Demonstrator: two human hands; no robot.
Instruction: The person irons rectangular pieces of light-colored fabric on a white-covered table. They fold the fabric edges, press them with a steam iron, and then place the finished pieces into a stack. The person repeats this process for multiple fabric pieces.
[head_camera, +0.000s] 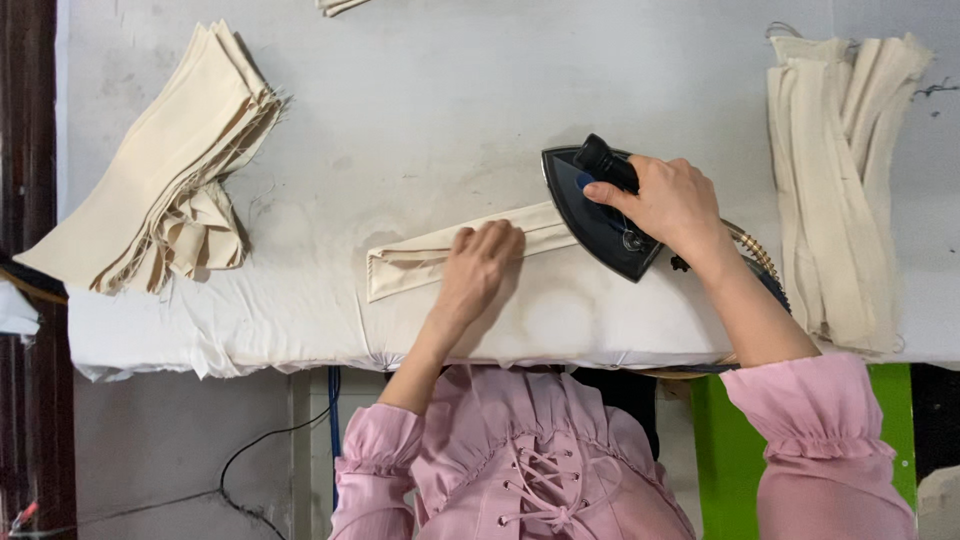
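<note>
We see the right hand (672, 203) wrapped in a closed grip around the black handle of a dark iron (600, 212), its pointed soleplate resting on the right end of a long folded cream fabric strip (455, 258). The strip runs leftward and slightly downward from under the iron. The left hand (478, 268) lies flat on the middle of the strip, fingers together and extended, pressing it down; its grip is wide, holding nothing. The two hands sit near each other, the iron just right of the left fingertips.

The worktop (420, 110) is covered in white padded cloth, faintly stained and creased, its front edge hanging ragged. On its left lies a stack of cream fabric pieces (160, 170), fanned and tilted, with a crumpled piece beneath. On the right lies a pile of pressed strips (840, 180), laid lengthwise, well apart from the iron. A braided hose (752, 246) leaves the iron behind the right wrist. Below the worktop we note a grey floor, a dark cable (265, 445) and a green panel (725, 440). Pink ruffled sleeves cover both forearms.

The strip is pale cream, narrow, folded lengthwise, with a squared left end showing layered edges.
</note>
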